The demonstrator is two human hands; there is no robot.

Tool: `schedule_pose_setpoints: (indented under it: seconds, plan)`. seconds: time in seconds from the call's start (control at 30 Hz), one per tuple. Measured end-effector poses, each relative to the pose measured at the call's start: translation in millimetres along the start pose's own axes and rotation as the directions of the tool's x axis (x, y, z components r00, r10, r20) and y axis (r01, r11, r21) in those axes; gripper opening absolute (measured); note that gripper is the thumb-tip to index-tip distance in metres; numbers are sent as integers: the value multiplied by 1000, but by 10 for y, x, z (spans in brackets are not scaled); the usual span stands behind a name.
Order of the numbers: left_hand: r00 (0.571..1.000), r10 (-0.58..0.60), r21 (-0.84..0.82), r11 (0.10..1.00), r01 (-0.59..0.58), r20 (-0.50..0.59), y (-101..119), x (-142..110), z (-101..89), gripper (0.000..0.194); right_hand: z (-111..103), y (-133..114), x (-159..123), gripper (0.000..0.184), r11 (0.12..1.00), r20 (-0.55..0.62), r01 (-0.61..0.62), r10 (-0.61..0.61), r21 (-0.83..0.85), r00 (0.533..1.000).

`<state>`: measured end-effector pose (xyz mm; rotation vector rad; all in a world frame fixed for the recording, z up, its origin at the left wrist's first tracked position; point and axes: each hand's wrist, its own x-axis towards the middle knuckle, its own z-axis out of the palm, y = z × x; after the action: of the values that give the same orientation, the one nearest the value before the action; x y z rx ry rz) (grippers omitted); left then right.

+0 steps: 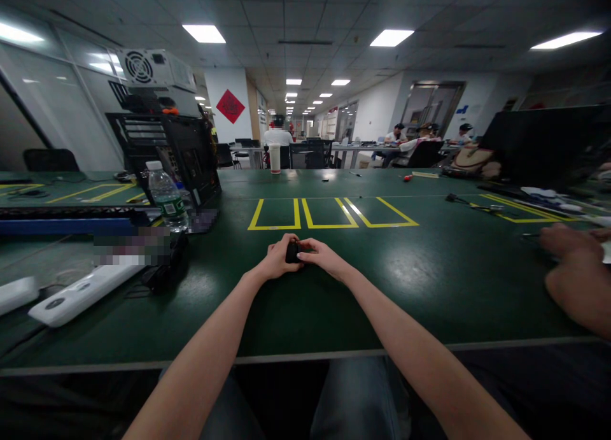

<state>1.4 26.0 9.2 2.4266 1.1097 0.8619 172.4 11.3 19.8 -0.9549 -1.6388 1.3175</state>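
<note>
A small dark, rounded object (292, 252) is held between my two hands, just above or on the green table (267, 312); its kind is too small to make out. My left hand (278, 259) is closed around its left side, fingers over the top and thumb below. From the right, my right hand (321, 258) pinches at it with thumb and fingertips. Beyond the hands lie three yellow tape outlines (329, 227) on the tabletop.
On the left stand a water bottle (167, 198), an open black computer case (186, 153) and a white power strip (90, 290). A white cup (275, 158) is at the far edge. At right, another person's hand (575, 268) rests near cables and a dark monitor (548, 147).
</note>
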Motion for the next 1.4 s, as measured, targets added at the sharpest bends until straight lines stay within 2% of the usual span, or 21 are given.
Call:
schedule_pose_setpoints:
  seconds: [0.13,0.27,0.4,0.73,0.93,1.13,1.2,1.3,1.4]
  plan:
    - [1000,4,-2,1000,-4,3,11,-5,-10,58,1,5,-14,34,1000,26,12,-12,20,1000]
    - [1000,9,-9,1000,-9,3,23,-7,-19,58,22,68,16,26,999,-9,31,-30,19,999]
    - [1000,11,-15,1000,-11,4,19,-8,-19,57,17,123,53,31,1000,-22,7,-7,6,1000]
    - [1000,13,-14,1000,-13,3,5,-4,-16,58,-1,55,-1,28,999,0,33,-33,23,999]
    - [1000,13,-8,1000,-13,-4,-15,2,1,58,14,97,52,32,999,-21,-7,8,35,1000]
    - [1000,13,-9,1000,-13,-5,-11,0,-1,57,5,44,13,36,998,23,9,-10,58,1000]
    - [1000,12,-11,1000,-12,-3,-5,0,-4,57,9,40,5,32,998,27,19,-21,64,999]
    - [1000,10,-14,1000,-10,-2,0,-1,-9,59,11,74,24,28,998,0,34,-34,52,999]
    - [1000,8,-17,1000,-8,1,5,-5,-16,59,-2,126,60,32,999,-28,24,-24,25,999]
